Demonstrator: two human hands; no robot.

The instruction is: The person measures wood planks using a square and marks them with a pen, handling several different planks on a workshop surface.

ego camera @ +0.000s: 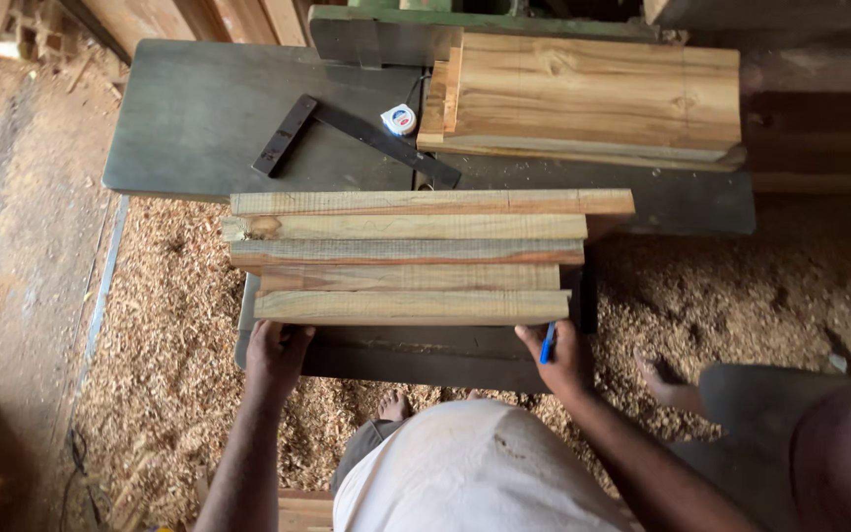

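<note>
On the desk (199, 118), toward its far edge, you have a black metal square (347, 133) lying flat, one leg angled toward the left side. A small white-and-blue tape measure (398, 119) sits just beside it. At the far right corner rests a wide stack of planed boards (593, 94). Wood shavings (169, 325) cover the floor below the near edge. A bare foot (664, 379) stands in them at right.
</note>
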